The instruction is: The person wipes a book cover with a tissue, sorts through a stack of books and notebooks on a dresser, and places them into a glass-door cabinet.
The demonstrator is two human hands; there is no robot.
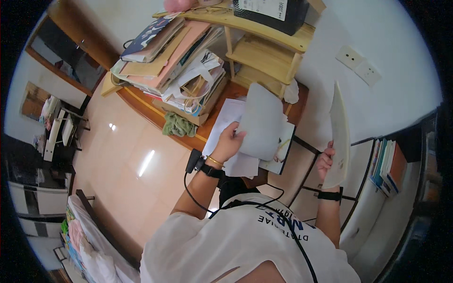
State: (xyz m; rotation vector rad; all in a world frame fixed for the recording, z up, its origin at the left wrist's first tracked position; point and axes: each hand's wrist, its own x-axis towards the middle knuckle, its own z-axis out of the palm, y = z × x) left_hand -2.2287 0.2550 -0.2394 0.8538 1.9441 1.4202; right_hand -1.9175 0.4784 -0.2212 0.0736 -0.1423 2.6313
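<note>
My left hand is closed on the lower left edge of a pale grey-white sheet, thumb on top, and the sheet is tilted up. Under and beside it lie loose white papers and a dark-edged flat book or folder, partly covered. Off to the right, my right hand grips a cream-white sheet or thin booklet held upright. I see that piece nearly edge-on, so its faces hardly show. The fingers wrap its left side, and the thumb is hidden.
A tall stack of folders and papers rests on the brown desk, with a green cloth at its front. Behind is a wooden shelf bearing a black box. Books stand in a cabinet at right.
</note>
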